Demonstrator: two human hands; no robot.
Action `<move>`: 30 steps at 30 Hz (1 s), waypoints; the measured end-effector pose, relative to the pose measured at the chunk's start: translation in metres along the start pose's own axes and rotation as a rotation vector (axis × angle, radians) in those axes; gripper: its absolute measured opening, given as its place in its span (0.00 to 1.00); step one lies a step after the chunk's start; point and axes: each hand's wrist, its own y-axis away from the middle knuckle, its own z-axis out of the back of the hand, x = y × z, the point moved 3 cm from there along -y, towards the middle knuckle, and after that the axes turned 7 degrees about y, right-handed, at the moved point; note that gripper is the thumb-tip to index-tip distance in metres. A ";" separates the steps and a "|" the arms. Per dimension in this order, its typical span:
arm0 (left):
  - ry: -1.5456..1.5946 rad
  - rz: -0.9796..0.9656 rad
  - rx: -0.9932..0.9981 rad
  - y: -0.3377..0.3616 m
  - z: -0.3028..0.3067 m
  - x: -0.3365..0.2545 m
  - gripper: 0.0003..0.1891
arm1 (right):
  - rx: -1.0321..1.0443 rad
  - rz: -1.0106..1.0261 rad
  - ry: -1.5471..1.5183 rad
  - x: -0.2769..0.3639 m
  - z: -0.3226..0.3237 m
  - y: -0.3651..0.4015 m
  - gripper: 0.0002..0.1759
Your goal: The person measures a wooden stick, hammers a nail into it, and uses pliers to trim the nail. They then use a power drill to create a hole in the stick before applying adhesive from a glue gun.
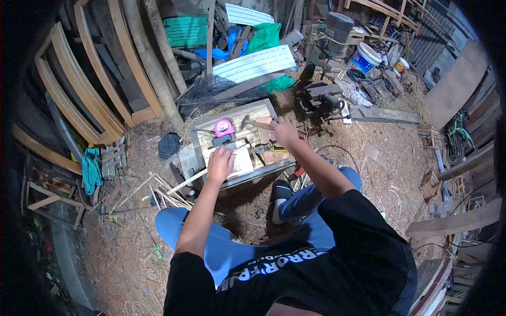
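My right hand (285,132) is closed round the handle of a hammer (255,124), whose dark head points left over the low worktable (205,125). My left hand (221,164) has its fingers bent over a thin pale wooden strip (188,181), which sticks out past the table's left edge. Under and beside that hand lies a pale flat piece (242,162). Just beyond it sits a pink tape measure (224,127). A yellow-and-black tool (259,152) lies on the tabletop below the hammer, partly covered by other bits.
Wooden frames (87,100) lean at the left. Thin sticks (167,196) lie left of the table. A dark machine or vise-like object (321,102) stands beyond my right hand. Behind it are a paint bucket (366,58) and clutter. Straw and shavings cover the floor.
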 end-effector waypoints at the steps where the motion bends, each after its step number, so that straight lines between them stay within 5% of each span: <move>1: 0.053 0.005 -0.060 -0.002 0.009 -0.007 0.09 | -0.054 -0.003 -0.009 0.003 0.010 0.005 0.14; 3: 0.096 0.112 -0.060 -0.009 0.029 -0.014 0.10 | -0.159 0.039 0.001 0.010 0.025 0.027 0.18; 7: 0.223 0.166 -0.249 -0.032 0.059 -0.010 0.07 | -0.055 0.197 -0.184 0.009 0.024 0.076 0.26; 10: 0.557 0.199 -0.382 -0.050 0.067 -0.017 0.08 | -0.056 0.237 -0.151 0.004 0.017 0.083 0.27; 11: 0.657 0.333 -0.339 -0.048 0.068 -0.021 0.09 | -0.090 0.246 -0.159 0.003 0.016 0.080 0.27; 15: 0.744 0.277 -0.363 -0.037 0.070 -0.045 0.10 | -0.010 0.338 -0.160 -0.009 0.012 0.059 0.27; 18: 0.852 0.468 -0.252 -0.019 0.067 -0.044 0.12 | -0.046 0.398 -0.027 -0.013 0.014 0.048 0.31; 19: 0.908 0.521 -0.240 -0.014 0.063 -0.040 0.15 | 0.075 0.424 0.010 -0.015 0.013 0.045 0.30; 26: 1.086 0.539 -0.359 -0.014 0.087 -0.054 0.18 | 0.088 0.488 0.176 -0.002 0.002 0.057 0.24; 30: 1.096 0.476 -0.348 -0.034 0.110 -0.063 0.19 | 0.212 0.334 0.103 0.001 -0.008 0.060 0.21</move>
